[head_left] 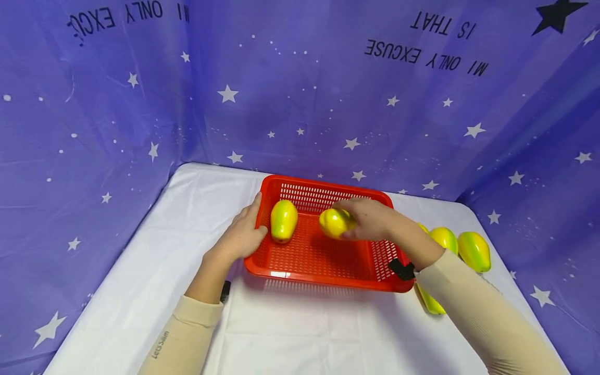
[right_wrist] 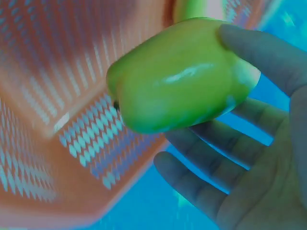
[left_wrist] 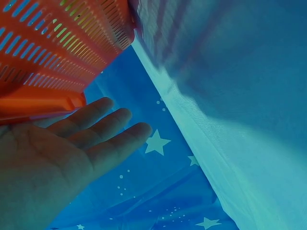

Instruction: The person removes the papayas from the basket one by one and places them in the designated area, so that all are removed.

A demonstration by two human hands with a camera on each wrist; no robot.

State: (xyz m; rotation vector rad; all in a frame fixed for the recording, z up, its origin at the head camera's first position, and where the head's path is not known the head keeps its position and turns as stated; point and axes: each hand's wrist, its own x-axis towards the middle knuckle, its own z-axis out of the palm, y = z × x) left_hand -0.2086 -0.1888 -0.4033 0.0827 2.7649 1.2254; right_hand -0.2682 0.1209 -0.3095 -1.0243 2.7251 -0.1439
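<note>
A red plastic basket with slotted walls stands on the white-covered table. At its left end my left hand rests against the rim; in the left wrist view, three straight fingers extend beside the basket wall. Inside the basket, my right hand grips a glossy yellow-green papaya above the basket floor. The right wrist view shows the thumb on one side of that papaya and fingers along the other. Another papaya lies upright-wise in the basket's left part.
Several more papayas lie on the table to the right of the basket, partly hidden by my right arm. The white tablecloth spreads in front. Purple star-printed curtains enclose the back and both sides.
</note>
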